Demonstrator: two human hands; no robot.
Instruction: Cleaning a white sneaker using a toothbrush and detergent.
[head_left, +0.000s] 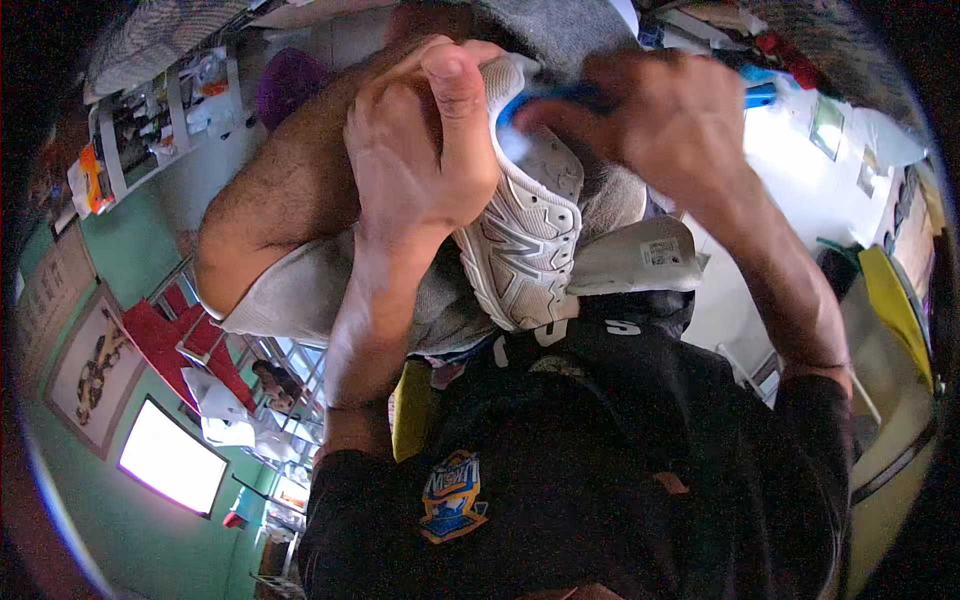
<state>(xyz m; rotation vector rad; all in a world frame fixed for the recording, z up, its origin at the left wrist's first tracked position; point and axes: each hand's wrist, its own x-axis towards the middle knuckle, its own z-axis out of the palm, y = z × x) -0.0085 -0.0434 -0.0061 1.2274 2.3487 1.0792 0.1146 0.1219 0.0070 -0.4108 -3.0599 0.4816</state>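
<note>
A beige and white New Balance running shoe (525, 240) rests on my lap, toe towards my torso. It has no laces, and its tongue (637, 259), which bears a printed label, is pulled out to the right. My left hand (420, 142) grips the heel end, thumb raised and most fingers hidden behind the shoe. At the collar opening, my right hand (667, 112) is closed around a blue tool (760, 95), one end sticking out past my knuckles. Motion blurs its other end inside the shoe, so I cannot tell its exact kind.
My bare knee (232, 232) and grey shorts (300, 292) lie under my left arm. A white shelf rack (176, 120) with bagged items stands at upper left. White floor (795, 172) and a yellow panel (892, 300) show at right.
</note>
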